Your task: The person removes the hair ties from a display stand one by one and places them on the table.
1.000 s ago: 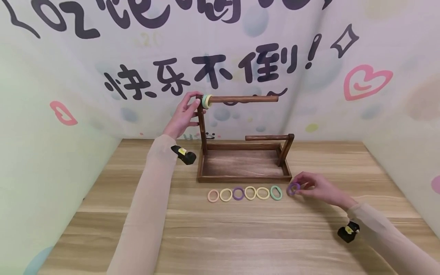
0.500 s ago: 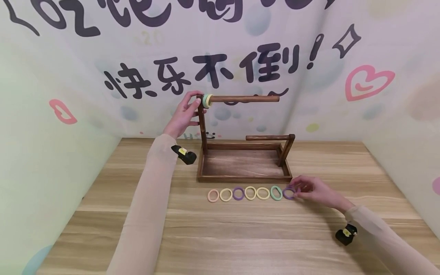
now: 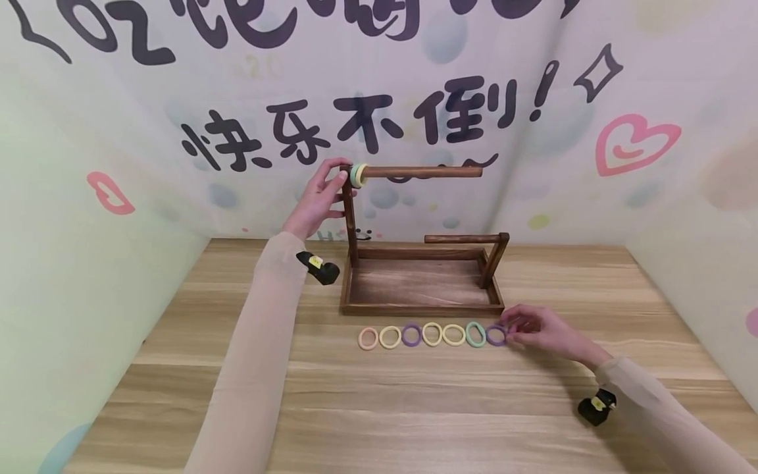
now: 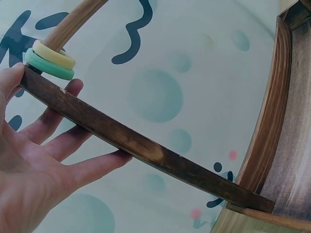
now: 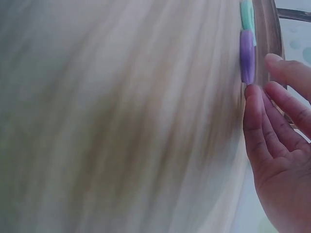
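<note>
My left hand [image 3: 314, 201] holds the upright post [image 4: 107, 124] of a dark wooden stand near its top, with the thumb on one side and the fingers behind. A green hair tie [image 4: 46, 67] and a yellow hair tie [image 4: 56, 54] hang around the inner end of the upper rod [image 3: 426, 172]. On the table, a purple hair tie [image 3: 496, 335] lies flat at the right end of a row. The fingertips of my right hand [image 3: 547, 332] are at its right edge, touching or nearly so, and are not curled around it.
The row runs left past a green hair tie [image 3: 476, 334], yellow ones, another purple one [image 3: 411, 334] and a pink one [image 3: 368, 339]. Behind it stands the stand's tray [image 3: 423, 311], with a bare lower rod [image 3: 462, 239] above. A printed cloth [image 3: 296, 210] hangs behind the table [image 3: 414, 408].
The purple hair tie has come down and left to lie beside the green one, and my right hand has loosened from it. The left hand stays on the post.
</note>
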The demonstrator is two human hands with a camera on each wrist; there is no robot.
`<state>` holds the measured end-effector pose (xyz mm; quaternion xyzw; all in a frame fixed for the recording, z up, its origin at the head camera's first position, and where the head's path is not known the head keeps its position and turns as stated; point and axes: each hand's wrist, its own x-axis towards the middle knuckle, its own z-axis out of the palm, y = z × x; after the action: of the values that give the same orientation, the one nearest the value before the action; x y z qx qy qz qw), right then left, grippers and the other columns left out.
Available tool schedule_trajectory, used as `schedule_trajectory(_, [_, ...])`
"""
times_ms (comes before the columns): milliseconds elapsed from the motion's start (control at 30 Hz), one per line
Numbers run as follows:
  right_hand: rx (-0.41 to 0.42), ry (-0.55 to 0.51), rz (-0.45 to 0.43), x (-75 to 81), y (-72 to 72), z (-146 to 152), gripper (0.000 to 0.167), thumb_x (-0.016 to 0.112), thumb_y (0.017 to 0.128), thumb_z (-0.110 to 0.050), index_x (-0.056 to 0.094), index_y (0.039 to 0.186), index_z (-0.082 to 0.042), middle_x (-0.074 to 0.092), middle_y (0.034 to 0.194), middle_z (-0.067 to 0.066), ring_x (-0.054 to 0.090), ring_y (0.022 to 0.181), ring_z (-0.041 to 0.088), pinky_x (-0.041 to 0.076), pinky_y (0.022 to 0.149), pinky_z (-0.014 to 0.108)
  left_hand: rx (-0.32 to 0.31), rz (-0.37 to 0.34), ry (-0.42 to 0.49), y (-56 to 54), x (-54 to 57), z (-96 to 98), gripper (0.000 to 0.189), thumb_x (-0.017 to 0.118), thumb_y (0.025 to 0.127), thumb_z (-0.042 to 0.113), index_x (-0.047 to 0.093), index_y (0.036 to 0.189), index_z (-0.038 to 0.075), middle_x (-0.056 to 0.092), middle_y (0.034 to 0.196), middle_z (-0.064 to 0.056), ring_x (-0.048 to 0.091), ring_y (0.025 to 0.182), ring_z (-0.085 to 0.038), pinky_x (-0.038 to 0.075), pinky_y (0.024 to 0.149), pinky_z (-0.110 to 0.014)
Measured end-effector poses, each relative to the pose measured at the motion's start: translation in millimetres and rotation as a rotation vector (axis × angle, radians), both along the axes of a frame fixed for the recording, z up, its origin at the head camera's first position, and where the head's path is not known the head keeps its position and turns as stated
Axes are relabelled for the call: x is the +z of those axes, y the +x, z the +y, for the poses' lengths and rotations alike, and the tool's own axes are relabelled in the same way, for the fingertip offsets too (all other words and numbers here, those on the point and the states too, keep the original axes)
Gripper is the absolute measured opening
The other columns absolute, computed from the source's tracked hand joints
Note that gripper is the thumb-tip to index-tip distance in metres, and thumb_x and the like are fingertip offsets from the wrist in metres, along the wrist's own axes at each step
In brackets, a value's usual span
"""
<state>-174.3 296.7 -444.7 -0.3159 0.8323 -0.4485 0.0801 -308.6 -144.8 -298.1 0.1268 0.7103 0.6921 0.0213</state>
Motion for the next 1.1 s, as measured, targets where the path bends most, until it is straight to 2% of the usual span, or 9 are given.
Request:
schedule_trajectory(133, [-0.021, 0.001, 0.031, 5.0, -0.9, 0, 0.029, 0.070, 0.083, 0.006, 0.061, 0.110, 0.007, 0.066, 0.097, 0.017, 0.064, 0.083, 0.017, 0.053, 0.072, 0.027, 0.002, -0.003, 0.001, -0.7, -1.1, -0.3, 0.028, 0.043, 0.105, 0.027, 0.044, 0.132, 0.024, 0.053, 0.127, -0.016, 0.050, 0.119, -0.044, 0.044, 0.089, -0.061])
schedule_trajectory(333, [-0.054, -0.007, 0.028, 15.6, -2.6, 0, 0.027, 0.068, 0.086, 0.002, 0.061, 0.112, 0.007, 0.066, 0.098, 0.016, 0.063, 0.084, 0.015, 0.052, 0.072, 0.026, 0.000, -0.005, 0.004, -0.8, -1.2, -0.6, 0.028, 0.043, 0.105, 0.028, 0.044, 0.132, 0.025, 0.053, 0.127, -0.015, 0.050, 0.119, -0.044, 0.044, 0.089, -0.061])
schedule_trajectory(633, [-0.066, -0.033, 0.065, 21.1, -12.5, -5, 0.024, 0.062, 0.088, 0.011, 0.062, 0.111, 0.007, 0.065, 0.100, 0.022, 0.062, 0.087, 0.005, 0.051, 0.073, 0.023, 0.000, -0.005, 0.008, -1.3, -1.1, -1.2, 0.028, 0.043, 0.104, 0.028, 0.045, 0.133, 0.025, 0.053, 0.127, -0.016, 0.051, 0.119, -0.043, 0.044, 0.089, -0.061])
schedule_trajectory(867, [-0.087, -0.063, 0.078, 29.4, -20.2, -17, 0.023, 0.066, 0.088, 0.004, 0.062, 0.110, 0.009, 0.066, 0.100, 0.021, 0.063, 0.088, 0.011, 0.052, 0.075, 0.024, -0.008, 0.007, 0.016, -0.3, -1.2, -1.7, 0.028, 0.044, 0.104, 0.028, 0.045, 0.132, 0.025, 0.054, 0.125, -0.016, 0.050, 0.119, -0.044, 0.044, 0.088, -0.061])
schedule_trajectory(1100, [-0.125, -0.056, 0.050, 44.0, -27.1, -33, 0.022, 0.066, 0.091, -0.005, 0.064, 0.112, 0.002, 0.065, 0.104, 0.022, 0.063, 0.092, 0.018, 0.051, 0.073, 0.025, -0.011, 0.010, 0.015, -1.5, -1.6, -1.7, 0.029, 0.043, 0.105, 0.027, 0.044, 0.133, 0.024, 0.053, 0.126, -0.016, 0.050, 0.119, -0.044, 0.044, 0.088, -0.061])
